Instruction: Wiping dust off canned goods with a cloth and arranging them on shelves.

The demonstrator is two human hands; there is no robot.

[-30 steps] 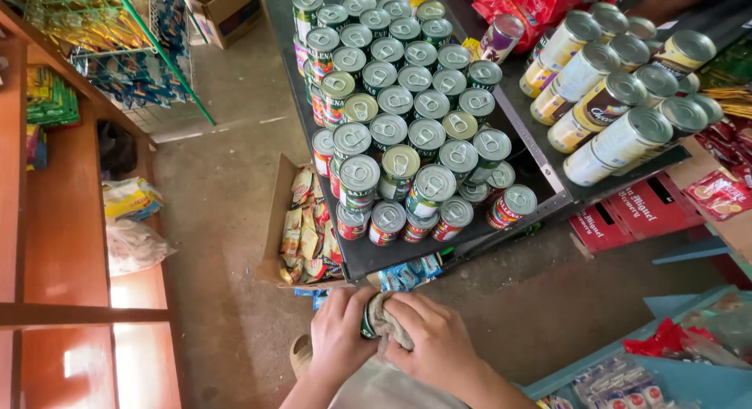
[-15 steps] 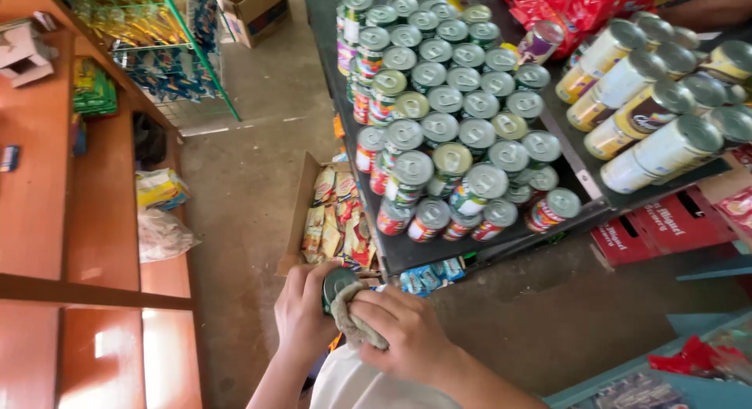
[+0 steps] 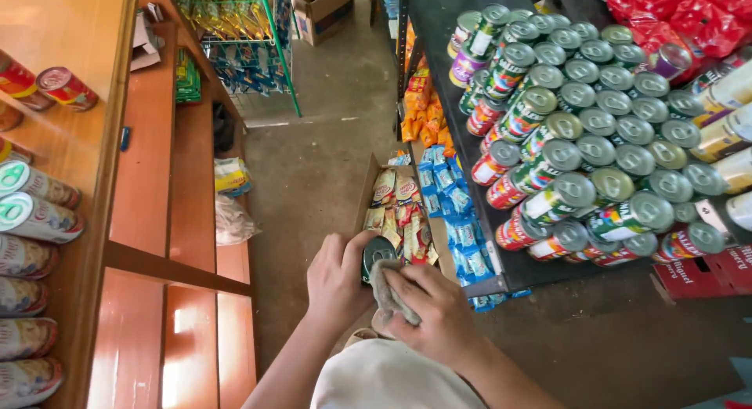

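My left hand [image 3: 337, 277] grips a small tin can [image 3: 377, 255] with a dark lid, low in the middle of the view. My right hand [image 3: 432, 315] presses a grey cloth [image 3: 387, 293] against the can's side. Both hands hover over the concrete floor beside a cardboard box of snack packets [image 3: 399, 213]. To the right, a dark table [image 3: 470, 142] carries stacked rows of tin cans [image 3: 595, 150] with silver lids.
A wooden shelf unit [image 3: 125, 221] stands at left, with cans lying on its side shelves [image 3: 31, 197]. A green wire rack [image 3: 235, 41] and a cardboard box [image 3: 321, 9] stand at the far end of the aisle. Blue packets [image 3: 458, 229] hang along the table's edge.
The view has swung left, bringing the wooden shelves and their cans into sight. My hands stay together on the can and cloth, with the cloth shifted across the can.
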